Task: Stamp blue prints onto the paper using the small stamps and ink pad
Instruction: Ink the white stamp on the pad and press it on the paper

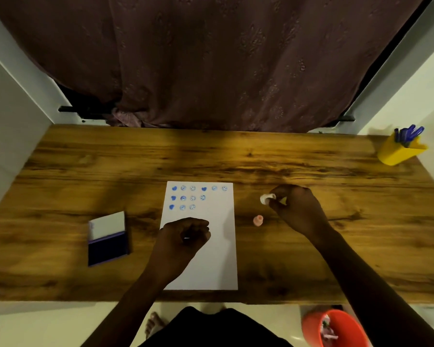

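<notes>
A white sheet of paper lies on the wooden table, with three rows of blue heart and smiley prints near its top edge. My left hand rests on the paper's left side, fingers curled; whether it holds anything is hidden. To the right of the paper, my right hand pinches a small white stamp just above the table. A small pink stamp stands upright between the paper and my right hand. The open ink pad, lid raised, sits to the left of the paper.
A yellow cup holding blue pens stands at the table's far right corner. An orange bucket sits on the floor below the near right edge. A dark curtain hangs behind the table.
</notes>
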